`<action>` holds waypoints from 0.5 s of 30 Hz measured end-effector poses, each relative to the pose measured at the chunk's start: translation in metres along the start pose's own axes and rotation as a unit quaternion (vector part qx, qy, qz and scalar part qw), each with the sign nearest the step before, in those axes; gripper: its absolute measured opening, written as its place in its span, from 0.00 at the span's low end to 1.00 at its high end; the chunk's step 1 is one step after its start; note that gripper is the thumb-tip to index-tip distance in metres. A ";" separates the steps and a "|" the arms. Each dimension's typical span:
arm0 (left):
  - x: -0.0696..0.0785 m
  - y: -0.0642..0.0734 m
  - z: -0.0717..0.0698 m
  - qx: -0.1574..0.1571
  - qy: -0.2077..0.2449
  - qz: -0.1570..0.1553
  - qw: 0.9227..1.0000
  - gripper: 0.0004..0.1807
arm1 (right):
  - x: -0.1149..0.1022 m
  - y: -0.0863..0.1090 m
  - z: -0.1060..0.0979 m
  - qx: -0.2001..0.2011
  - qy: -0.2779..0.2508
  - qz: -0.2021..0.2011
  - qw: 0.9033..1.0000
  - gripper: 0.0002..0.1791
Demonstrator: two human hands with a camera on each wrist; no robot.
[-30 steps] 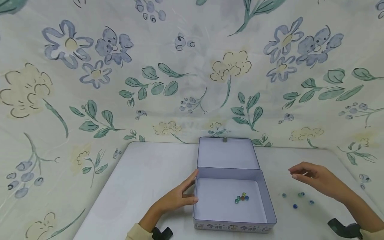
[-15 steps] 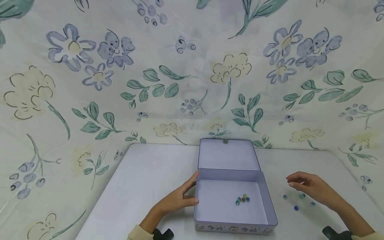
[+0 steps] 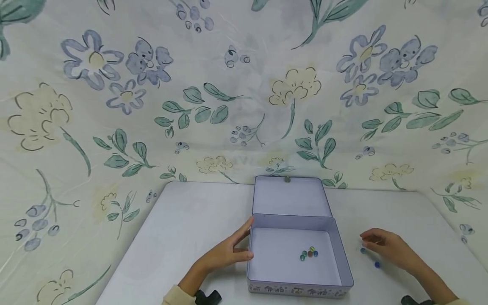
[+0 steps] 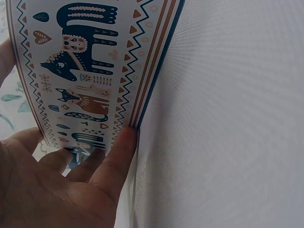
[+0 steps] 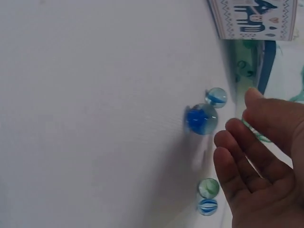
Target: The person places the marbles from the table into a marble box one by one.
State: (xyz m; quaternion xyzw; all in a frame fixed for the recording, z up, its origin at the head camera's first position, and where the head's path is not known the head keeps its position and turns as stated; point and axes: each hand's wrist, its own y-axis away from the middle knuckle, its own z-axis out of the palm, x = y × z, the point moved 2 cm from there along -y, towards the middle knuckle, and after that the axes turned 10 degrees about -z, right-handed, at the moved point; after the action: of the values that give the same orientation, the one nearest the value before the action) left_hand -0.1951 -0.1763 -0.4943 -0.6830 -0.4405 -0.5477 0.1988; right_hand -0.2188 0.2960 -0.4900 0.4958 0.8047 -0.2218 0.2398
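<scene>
An open rectangular tin stands on the table with a small cluster of glass marbles inside. My left hand rests its extended fingertips and thumb on the tin's left wall; in the left wrist view they touch its patterned side. Right of the tin, my right hand hovers low with nothing between its relaxed fingers and thumb. Its fingertips are close to a blue marble and a blue-streaked clear marble. A green marble and a blue-and-white marble lie side by side beneath the fingers.
The tin's hinged lid leans back toward the floral cloth behind the table. White tabletop spreads to both sides of the tin. Dark wrist straps sit at both cuffs.
My right hand has come down and leftward over the loose marbles, hiding some of them from the head view. My left hand stays at the tin's side. The marbles in the tin lie as before.
</scene>
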 end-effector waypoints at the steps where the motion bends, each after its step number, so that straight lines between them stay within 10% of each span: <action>1: 0.000 0.000 0.000 0.000 0.001 0.001 1.000 0.50 | 0.002 0.000 0.001 0.000 0.004 -0.001 1.000 0.11; 15: 0.000 0.001 0.000 -0.001 0.005 0.001 1.000 0.50 | 0.000 0.003 0.009 -0.007 0.022 0.014 1.000 0.12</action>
State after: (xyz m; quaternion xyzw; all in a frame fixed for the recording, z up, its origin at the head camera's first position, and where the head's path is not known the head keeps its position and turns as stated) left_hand -0.1948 -0.1768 -0.4943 -0.6808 -0.4377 -0.5518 0.2011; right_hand -0.2143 0.2920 -0.4973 0.5100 0.8044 -0.2020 0.2280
